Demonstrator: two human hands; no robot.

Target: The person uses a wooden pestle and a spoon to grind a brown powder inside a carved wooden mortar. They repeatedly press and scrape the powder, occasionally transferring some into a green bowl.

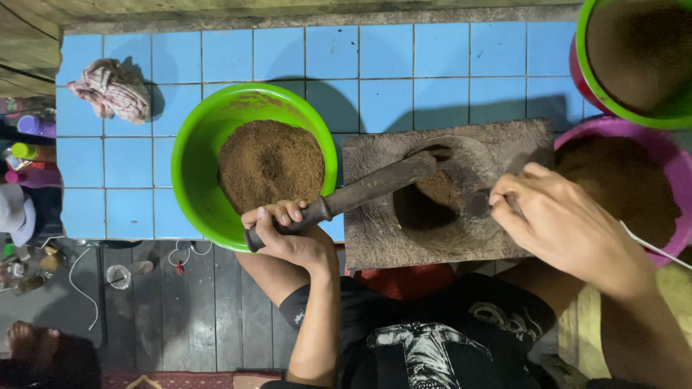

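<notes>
The person's dark printed shirt [432, 338] fills the bottom edge, cut off by the frame. Above it, the left hand [288, 234] is clenched around the lower end of a dark pestle [360, 193], whose head rests tilted on the rim of the hollow in a stone mortar block [382, 230]. The right hand [559, 223] grips a spoon [479, 204]; its handle is hidden under the fingers, its bowl hard to make out inside the hollow beside brown powder [436, 186]. A green bowl [194, 166] of brown powder sits just left, touching the block. Pink [670, 166] and second green basins [598, 86] are cut off at right.
</notes>
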